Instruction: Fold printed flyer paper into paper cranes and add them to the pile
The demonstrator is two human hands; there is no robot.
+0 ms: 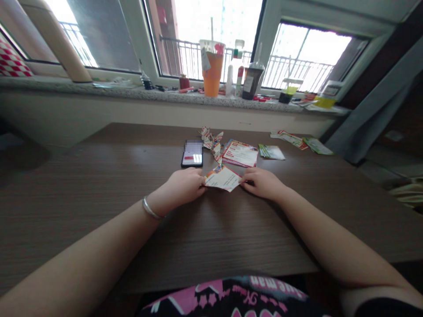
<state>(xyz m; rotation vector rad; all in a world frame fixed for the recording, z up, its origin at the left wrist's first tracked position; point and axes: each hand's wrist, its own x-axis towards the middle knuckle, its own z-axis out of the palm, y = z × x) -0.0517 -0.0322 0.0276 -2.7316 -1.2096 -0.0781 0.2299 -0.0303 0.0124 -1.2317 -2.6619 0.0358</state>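
Observation:
A folded sheet of printed paper (223, 178), white with red and blue print, lies on the wooden table (211, 233) between my hands. My left hand (183, 187) grips its left corner, and my right hand (261, 184) holds its right edge with the fingertips. A silver bangle (150, 208) circles my left wrist. Just beyond my left hand lies a smartphone (192, 154) with a lit screen. Another printed flyer (240, 153) lies just beyond the folded sheet.
Folded paper pieces (211, 143) lie beyond the phone, with more flyers (271, 152) to the right. A stone window sill (165, 94) holds an orange cup (212, 72), a dark cup (251, 81), and several small items. A grey curtain (370, 114) hangs at right.

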